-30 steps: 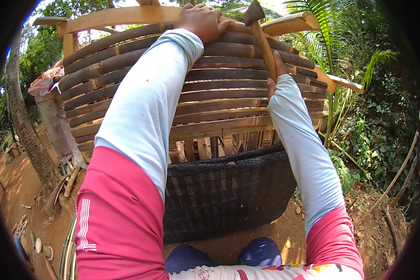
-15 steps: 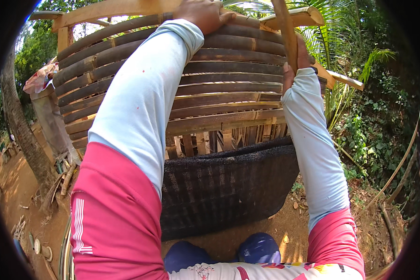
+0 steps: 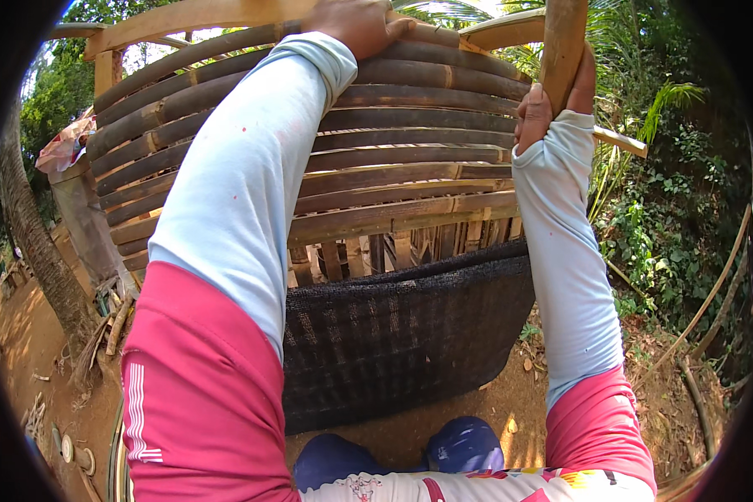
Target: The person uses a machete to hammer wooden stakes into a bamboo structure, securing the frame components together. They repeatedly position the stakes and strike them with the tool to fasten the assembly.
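Note:
My left hand (image 3: 350, 25) rests at the top of a panel of dark bamboo slats (image 3: 410, 96), its thumb over the uppermost slat. Most of that hand's fingers are cut off by the upper edge of the view. In my right hand (image 3: 552, 109) a thick piece of wood (image 3: 563, 54) stands roughly upright, with the fingers wrapped round its lower end. It is close to the right end of the slats, and its top runs out of view. Gaps show between the slats.
Black mesh cloth (image 3: 410, 335) hangs below the slats, over upright bamboo strips (image 3: 356, 258). A pale wooden beam (image 3: 201, 23) runs along the top. At the left are a tree trunk (image 3: 38, 217) and a wrapped post (image 3: 79, 205); dense plants (image 3: 669, 184) grow at the right.
My right hand and the piece of wood have shifted right and look nearer. My left hand has moved slightly left in view, along with the whole panel.

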`<control>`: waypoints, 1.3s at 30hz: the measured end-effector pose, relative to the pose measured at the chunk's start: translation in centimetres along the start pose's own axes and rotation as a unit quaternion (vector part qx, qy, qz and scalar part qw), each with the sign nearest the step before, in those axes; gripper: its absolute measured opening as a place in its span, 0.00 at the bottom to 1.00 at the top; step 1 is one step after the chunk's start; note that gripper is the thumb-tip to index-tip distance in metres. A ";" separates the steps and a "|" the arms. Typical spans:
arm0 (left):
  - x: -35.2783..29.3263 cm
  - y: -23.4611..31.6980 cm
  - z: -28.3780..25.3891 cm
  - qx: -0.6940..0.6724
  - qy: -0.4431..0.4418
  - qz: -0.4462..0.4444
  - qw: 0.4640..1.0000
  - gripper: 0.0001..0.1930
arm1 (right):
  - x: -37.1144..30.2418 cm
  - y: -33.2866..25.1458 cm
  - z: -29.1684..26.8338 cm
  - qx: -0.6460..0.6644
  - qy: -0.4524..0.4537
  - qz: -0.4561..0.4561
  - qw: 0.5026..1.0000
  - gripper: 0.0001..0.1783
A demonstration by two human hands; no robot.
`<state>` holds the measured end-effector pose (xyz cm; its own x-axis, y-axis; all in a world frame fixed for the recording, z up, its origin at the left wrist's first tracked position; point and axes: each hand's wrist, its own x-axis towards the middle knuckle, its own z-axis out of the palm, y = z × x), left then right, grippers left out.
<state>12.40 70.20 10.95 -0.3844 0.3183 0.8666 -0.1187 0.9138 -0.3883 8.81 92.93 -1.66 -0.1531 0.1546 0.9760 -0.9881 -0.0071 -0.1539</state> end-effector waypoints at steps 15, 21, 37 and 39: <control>-0.4 1.8 -2.0 -0.049 -0.023 -0.001 0.999 0.27 | -1.9 3.7 1.3 -0.079 -0.097 0.067 0.990 0.36; 0.0 0.2 0.2 -0.004 0.008 0.008 1.000 0.28 | -0.8 -0.5 -0.7 -0.003 -0.041 0.047 0.998 0.36; 0.0 0.5 0.3 -0.010 0.018 0.003 1.000 0.28 | -3.1 3.5 1.8 -0.120 -0.096 0.064 0.986 0.34; 0.1 0.3 0.4 -0.018 0.013 0.000 1.000 0.29 | -3.6 2.6 1.5 -0.055 -0.106 0.164 0.979 0.34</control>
<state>11.98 70.45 10.84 -0.3601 0.3253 0.8744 -0.0853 0.9218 -0.3781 6.77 90.88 -5.32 -0.4740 -0.0472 0.8793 -0.8788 0.0872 -0.4691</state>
